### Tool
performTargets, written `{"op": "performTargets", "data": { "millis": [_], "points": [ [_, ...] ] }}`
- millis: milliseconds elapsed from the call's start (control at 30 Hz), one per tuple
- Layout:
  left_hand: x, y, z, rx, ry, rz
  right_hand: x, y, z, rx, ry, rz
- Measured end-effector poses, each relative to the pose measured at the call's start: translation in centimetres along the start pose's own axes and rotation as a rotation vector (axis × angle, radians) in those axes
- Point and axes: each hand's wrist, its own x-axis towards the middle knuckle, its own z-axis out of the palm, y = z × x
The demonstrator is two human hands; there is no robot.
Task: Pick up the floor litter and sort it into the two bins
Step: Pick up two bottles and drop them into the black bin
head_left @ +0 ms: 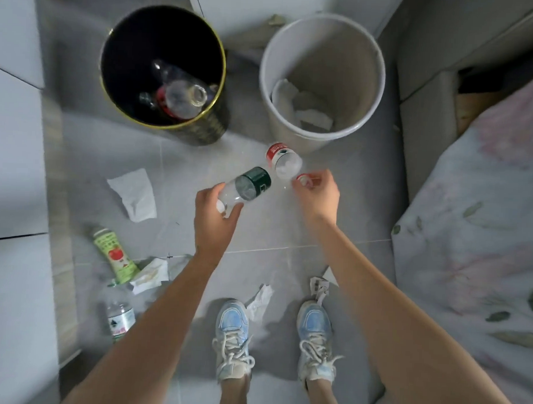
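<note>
— While both hands are full, how far along is the sorting?

— Partway, by the look of it. The black bin (129, 37), far left, holds several plastic bottles (181, 99); the white bin (342, 65), far right, holds crumpled paper (298, 107). Two more bottles are off the floor, carried above the tiles just near of the bins.

— And what is left?

— Plenty. A tissue (135, 194) lies left of the hands. An apple-label bottle (116, 257), a clear bottle (120, 317) and a paper wad (151, 275) lie near left. A paper scrap (260, 301) sits between the shoes (233, 336).

— How are the hands placed?

— Both arms reach forward and down. The left hand (214, 224) has fingers and thumb curled round the neck end of a green-labelled bottle (249, 184), base pointing away from the person. The right hand (318, 199) pinches the red-capped neck of a red-labelled bottle (283, 160), also base-away. The two bottles sit just beside each other; whether they touch cannot be told.
</note>
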Motion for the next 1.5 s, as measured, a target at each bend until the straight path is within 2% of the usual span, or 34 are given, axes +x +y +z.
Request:
{"op": "performTargets", "data": {
  "millis": [200, 333, 467, 667, 833, 1000, 1133, 1333, 1500],
  "points": [
    [1.8, 2.3, -4.9, -0.156, 0.176, 0.095, -2.7, -5.8, 2.2, 0.134, -0.042, -0.075],
    [3.5, 4.5, -8.2, -0.286, 0.282, 0.14, -4.3, -9.7, 4.1, 0.31, 0.009, -0.077],
    [5.5, 5.7, -10.9, -0.386, 0.305, 0.143, -5.3, -12.6, 6.5, 0.402, 0.049, -0.145],
    [8.5, 6.2, -13.9, -0.508, 0.421, 0.175, -3.6, -15.9, 10.0, 0.294, -0.01, -0.192],
    [10.9, 6.0, -15.4, -0.618, 0.549, 0.129, -1.6, -17.6, 12.2, 0.184, -0.03, -0.189],
    [12.6, 5.4, -17.3, -0.562, 0.656, 0.133, -0.4, -18.7, 13.4, 0.072, -0.054, -0.224],
    [13.3, 4.1, -18.1, -0.498, 0.657, 0.132, 0.6, -19.4, 14.1, 0.037, -0.057, -0.245],
    [12.9, 1.6, -16.8, -0.284, 0.508, 0.14, 1.0, -19.5, 15.0, -0.081, -0.132, -0.344],
    [11.9, 1.7, -15.5, -0.242, 0.425, 0.125, 1.4, -19.1, 15.1, -0.114, -0.153, -0.391]
  ]
}}
